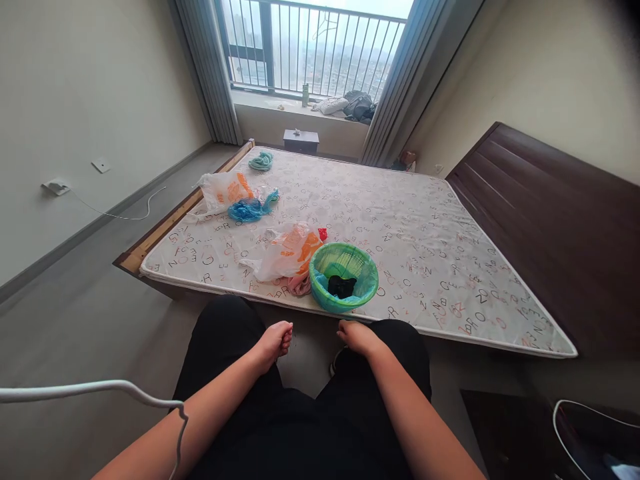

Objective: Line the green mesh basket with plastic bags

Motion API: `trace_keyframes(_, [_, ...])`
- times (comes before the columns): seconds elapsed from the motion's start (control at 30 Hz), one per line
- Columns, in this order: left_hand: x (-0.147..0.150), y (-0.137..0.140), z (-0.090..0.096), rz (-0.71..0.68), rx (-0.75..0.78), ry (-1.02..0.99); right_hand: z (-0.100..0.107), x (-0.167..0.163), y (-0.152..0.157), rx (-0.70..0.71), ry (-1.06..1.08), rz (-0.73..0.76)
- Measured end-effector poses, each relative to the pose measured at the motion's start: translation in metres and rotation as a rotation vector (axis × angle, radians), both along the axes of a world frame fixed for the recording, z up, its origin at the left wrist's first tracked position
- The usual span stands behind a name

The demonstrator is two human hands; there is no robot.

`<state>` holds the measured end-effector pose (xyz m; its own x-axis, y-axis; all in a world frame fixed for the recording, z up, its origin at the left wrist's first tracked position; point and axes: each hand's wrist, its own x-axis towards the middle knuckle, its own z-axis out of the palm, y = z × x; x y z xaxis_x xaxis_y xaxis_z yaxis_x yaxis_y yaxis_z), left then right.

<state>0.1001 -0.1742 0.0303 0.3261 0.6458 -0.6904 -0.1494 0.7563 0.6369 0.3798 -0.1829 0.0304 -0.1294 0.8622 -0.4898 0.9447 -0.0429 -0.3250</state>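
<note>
My left hand [276, 340] is closed in a fist above my left thigh, with nothing showing in it. By my right knee my right hand [354, 335] is also curled shut, just below the mattress edge and nearest to a green basket [370, 300]. The basket stands at the edge of the mattress, lined with a bluish-green plastic bag, and a black item [342, 287] lies inside. Left of it rests a white plastic bag with orange print [283, 257], a pink cloth [299, 285] partly under it. A small red piece [323, 234] shows behind the basket.
The mattress [400, 227] lies on a wooden bed frame. Farther back are another printed white bag [225, 190], a blue plastic bag [250, 209] and a teal cloth [261, 161]. A dark headboard [545, 213] rises on the right. A white cable [100, 388] crosses near my left arm.
</note>
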Motion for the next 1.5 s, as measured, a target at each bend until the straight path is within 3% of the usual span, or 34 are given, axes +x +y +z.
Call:
trace_keyframes(0.07, [0.002, 0.004, 0.001, 0.003, 0.008, -0.002, 0.004, 0.015, -0.002, 0.094, -0.009, -0.177])
trace_keyframes(0.17, [0.007, 0.016, 0.000, -0.001, 0.069, 0.008, 0.007, 0.042, -0.001, 0.277, 0.087, -0.636])
trace_keyframes(0.27, [0.015, 0.040, -0.004, -0.033, 0.164, 0.129, 0.005, 0.062, 0.004, 0.464, 0.474, -1.112])
trace_keyframes(0.37, [0.023, 0.072, -0.011, -0.114, 0.254, 0.305, 0.004, 0.064, 0.015, 0.556, 0.867, -1.354])
trace_keyframes(0.5, [0.032, 0.111, -0.016, -0.147, 0.444, 0.426, 0.003, 0.050, 0.035, 0.492, 1.012, -1.365])
trace_keyframes(0.6, [0.041, 0.126, -0.018, -0.113, 0.495, 0.486, -0.004, 0.039, 0.048, 0.431, 1.027, -1.390])
trace_keyframes(0.77, [0.060, 0.128, -0.029, -0.151, 0.443, 0.536, -0.022, 0.024, 0.062, 0.511, 1.174, -1.375])
trace_keyframes(0.9, [0.061, 0.126, -0.038, -0.162, 0.464, 0.396, -0.030, 0.020, 0.061, 0.606, 1.175, -1.326])
trace_keyframes(1.0, [0.054, 0.128, -0.040, -0.173, 0.521, 0.333, -0.031, 0.026, 0.056, 0.574, 1.196, -1.303])
trace_keyframes(1.23, [0.047, 0.128, -0.039, -0.148, 0.370, 0.263, -0.035, 0.036, 0.056, 0.354, 1.277, -1.366])
trace_keyframes(1.33, [0.043, 0.126, -0.035, -0.162, 0.325, 0.271, -0.042, 0.036, 0.062, 0.352, 1.207, -1.381])
trace_keyframes(1.5, [0.035, 0.123, -0.023, -0.020, 0.221, 0.132, -0.053, 0.031, 0.069, 0.410, 1.199, -1.416])
